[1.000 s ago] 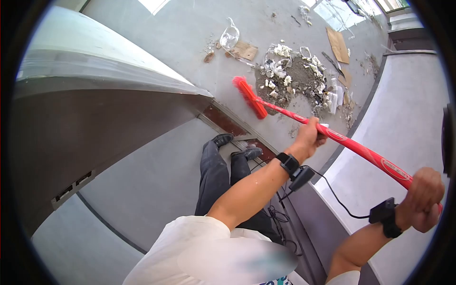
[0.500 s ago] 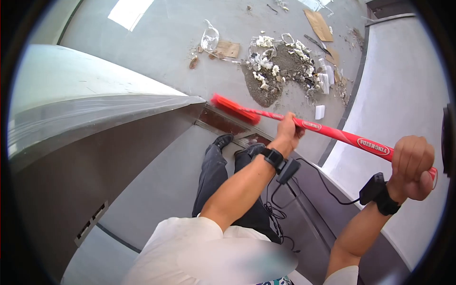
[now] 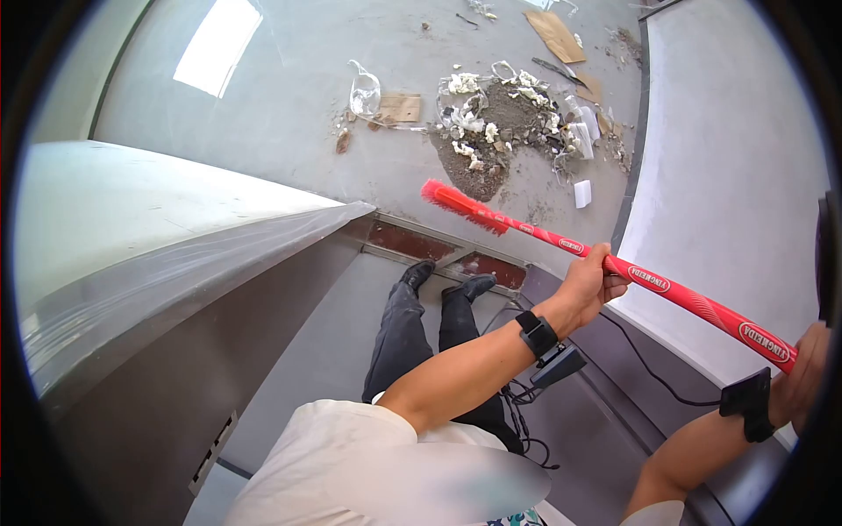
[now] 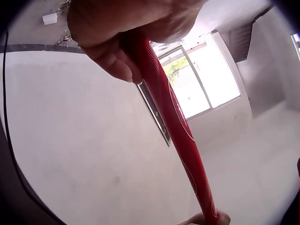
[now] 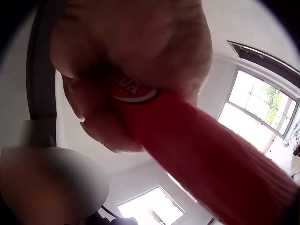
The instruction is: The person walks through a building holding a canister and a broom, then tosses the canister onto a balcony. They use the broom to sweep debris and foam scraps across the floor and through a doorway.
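Note:
A red broom (image 3: 649, 279) slants across the head view, its bristle head (image 3: 465, 207) over the floor between the door threshold and the debris pile (image 3: 491, 131). Partway along the handle, my left hand (image 3: 586, 285) grips it with curled fingers. My right hand (image 3: 807, 373) is wrapped around the handle near its top end, partly cut off by the view's dark edge. The left wrist view has the left hand (image 4: 126, 28) around the red handle (image 4: 176, 122). In the right wrist view the fingers of the right hand (image 5: 131, 42) close round the thick handle (image 5: 201, 150).
Grey grit, white crumbled pieces and plastic make up the pile. Around it lie a cardboard piece (image 3: 556, 35), a plastic bag (image 3: 364, 92) and a white block (image 3: 582, 194). A metal threshold (image 3: 412, 238) crosses before my shoes. Walls flank both sides; a cable (image 3: 662, 386) trails by the arms.
The broom head first came from beside the pile toward the threshold, then swung back out toward the pile. Both hands moved with the handle and kept their grip. The head view also shifted.

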